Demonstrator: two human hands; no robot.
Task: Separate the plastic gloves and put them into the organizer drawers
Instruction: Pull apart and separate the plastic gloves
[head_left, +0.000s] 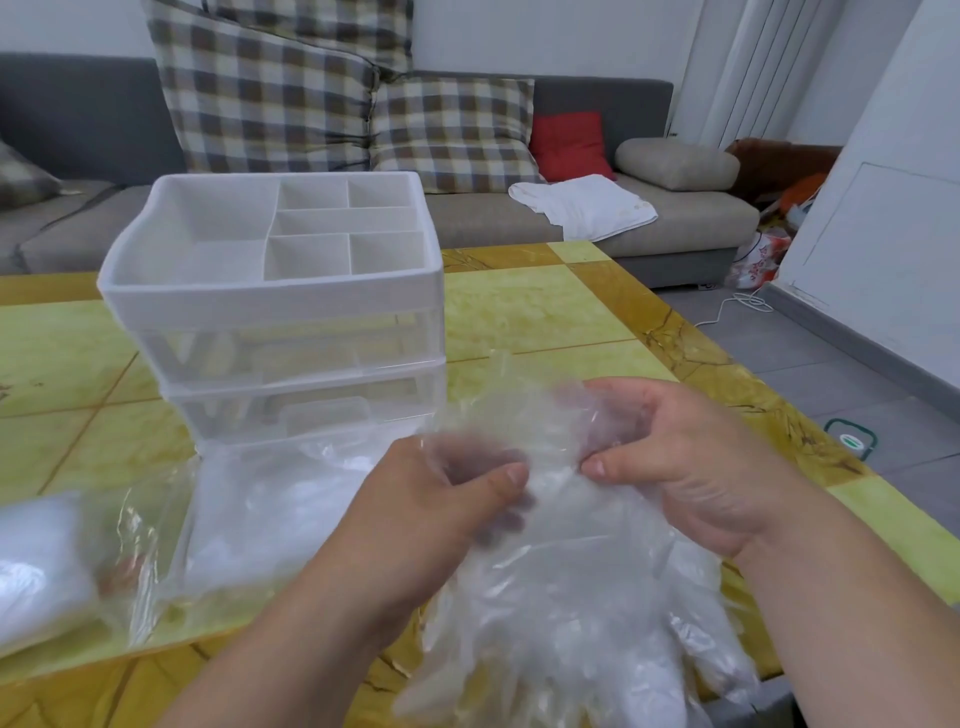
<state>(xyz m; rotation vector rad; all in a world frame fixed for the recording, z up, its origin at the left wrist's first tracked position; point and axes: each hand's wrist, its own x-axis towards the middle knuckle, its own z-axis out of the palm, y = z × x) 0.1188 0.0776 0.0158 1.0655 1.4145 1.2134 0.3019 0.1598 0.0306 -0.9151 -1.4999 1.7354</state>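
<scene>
A bunch of clear plastic gloves (566, 597) hangs between my hands over the near edge of the table, its fingers pointing down. My left hand (441, 499) pinches the cuff end with thumb and curled fingers. My right hand (675, 457) pinches the same film just to the right, thumb on top. The white organizer (270, 291) stands behind them, its divided top tray open upward and two see-through drawers below. The lower drawer (291, 467) is pulled out toward me and holds clear gloves.
A clear bag with more white plastic (47, 566) lies at the left near edge. The yellow tiled table (545, 306) ends close on the right. Behind it are a grey sofa (675, 218) with checked cushions and a white cloth (582, 205).
</scene>
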